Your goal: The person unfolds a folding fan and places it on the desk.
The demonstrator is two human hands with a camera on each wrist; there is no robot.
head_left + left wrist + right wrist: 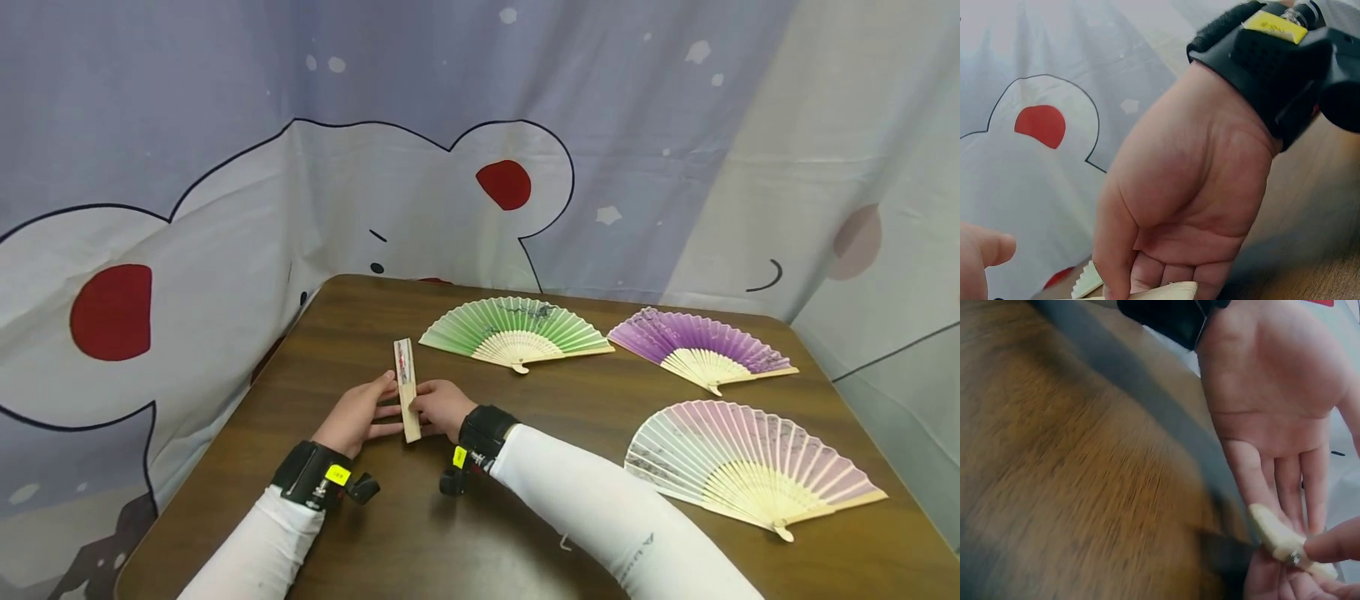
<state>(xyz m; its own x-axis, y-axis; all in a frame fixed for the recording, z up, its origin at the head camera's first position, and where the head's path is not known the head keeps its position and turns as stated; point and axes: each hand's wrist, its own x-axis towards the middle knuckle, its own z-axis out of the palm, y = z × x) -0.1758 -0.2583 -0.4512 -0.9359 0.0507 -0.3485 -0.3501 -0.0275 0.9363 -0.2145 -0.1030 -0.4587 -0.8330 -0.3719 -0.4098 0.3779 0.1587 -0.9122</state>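
Note:
A folded hand fan point(406, 387) of pale wood, with a red-and-grey printed patch near its far end, stands over the left part of the table. My right hand point(445, 408) pinches it between thumb and fingers, toward the near end. My left hand point(357, 418) is beside it, fingers stretched out behind the fan and thumb up along its left side. From the right wrist, the fan's rivet end point(1272, 530) lies before the left palm point(1272, 381); whether the left fingers touch it I cannot tell. Only the fan's edge point(1175, 292) shows in the left wrist view.
Three spread fans lie on the brown wooden table point(420, 533): a green fan point(517, 325) at the back, a purple fan point(701, 346) at back right, a pink fan point(753, 458) at right. A printed curtain point(420, 183) hangs behind the table.

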